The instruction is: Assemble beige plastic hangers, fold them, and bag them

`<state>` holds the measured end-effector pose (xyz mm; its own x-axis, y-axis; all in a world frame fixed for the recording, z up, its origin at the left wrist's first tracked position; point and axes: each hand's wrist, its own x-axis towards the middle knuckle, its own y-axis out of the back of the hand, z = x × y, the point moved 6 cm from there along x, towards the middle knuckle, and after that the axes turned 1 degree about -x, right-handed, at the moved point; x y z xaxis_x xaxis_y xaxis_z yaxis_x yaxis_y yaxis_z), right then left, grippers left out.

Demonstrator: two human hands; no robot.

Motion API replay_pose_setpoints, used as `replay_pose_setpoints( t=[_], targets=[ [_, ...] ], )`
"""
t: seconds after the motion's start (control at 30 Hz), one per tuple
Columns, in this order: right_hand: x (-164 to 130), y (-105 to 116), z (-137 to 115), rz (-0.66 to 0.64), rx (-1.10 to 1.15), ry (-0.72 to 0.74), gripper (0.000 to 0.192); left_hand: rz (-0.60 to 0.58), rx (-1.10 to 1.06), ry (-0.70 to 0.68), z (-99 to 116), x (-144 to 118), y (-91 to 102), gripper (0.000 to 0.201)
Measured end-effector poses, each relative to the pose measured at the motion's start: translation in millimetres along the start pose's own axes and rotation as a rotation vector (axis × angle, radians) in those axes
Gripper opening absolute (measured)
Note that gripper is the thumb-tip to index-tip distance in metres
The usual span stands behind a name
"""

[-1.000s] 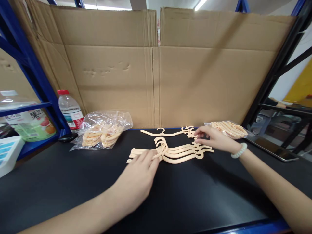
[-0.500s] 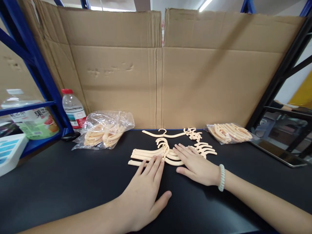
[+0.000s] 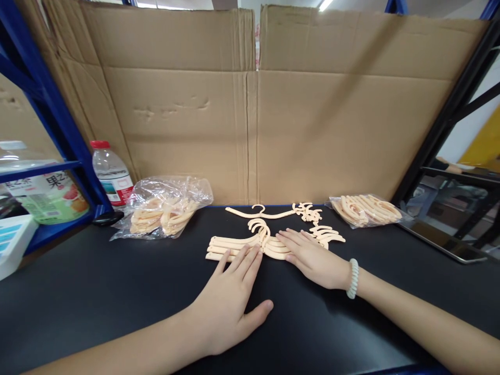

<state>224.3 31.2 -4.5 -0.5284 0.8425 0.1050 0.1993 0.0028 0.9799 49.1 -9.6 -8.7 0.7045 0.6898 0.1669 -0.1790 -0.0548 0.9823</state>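
Note:
Several cream-coloured clothes hangers lie in an overlapping row on the black table, hooks pointing away from me. My left hand rests open with its fingertips on the near edge of their left arms, thumb spread to the right. Flat over their right arms lies my right hand, open, its fingers pointing up and left and covering part of them. Behind them a single hanger lies apart, with a cluster of small cream pieces at its right end. Curved cream pieces stick out beyond my right hand.
A clear bag of cream hangers sits at the left, another bag at the right. A red-capped bottle stands by the blue frame. Cardboard walls the back. A dark flat device lies at right.
The nearest hanger has been pushed slightly away from me, closer against the others. My right thumb has drawn in onto the hangers. The view has shifted slightly.

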Motion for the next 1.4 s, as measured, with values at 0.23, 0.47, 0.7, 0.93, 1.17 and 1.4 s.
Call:
replay_pose_setpoints(
  t=[0.23, 0.47, 0.7, 0.93, 1.17, 1.4],
  targets=[
    [1, -2, 5, 0.001, 0.007, 0.012, 0.054, -0.076, 0.004, 0.055, 0, 6, 4.6, 0.074],
    [2, -3, 7, 0.007, 0.029, 0.025, 0.054, -0.070, -0.003, 0.056, 0, 5, 4.5, 0.075],
    [3, -3, 7, -0.015, 0.028, 0.016, 0.054, -0.105, -0.016, 0.077, 2, 5, 7.5, 0.074],
    [2, -3, 8, 0.024, 0.053, 0.030, 0.051, -0.061, -0.028, 0.057, 2, 5, 8.0, 0.072],
    [-2, 15, -10, 0.278, 0.017, 0.146, 0.036, 0.069, -0.027, -0.253, 25, 3, 24.2, 0.051],
    [-11, 19, -49, 0.179, 0.041, 0.427, 0.020, -0.059, -0.128, -0.421, 40, 2, 24.7, 0.039]
  ],
)
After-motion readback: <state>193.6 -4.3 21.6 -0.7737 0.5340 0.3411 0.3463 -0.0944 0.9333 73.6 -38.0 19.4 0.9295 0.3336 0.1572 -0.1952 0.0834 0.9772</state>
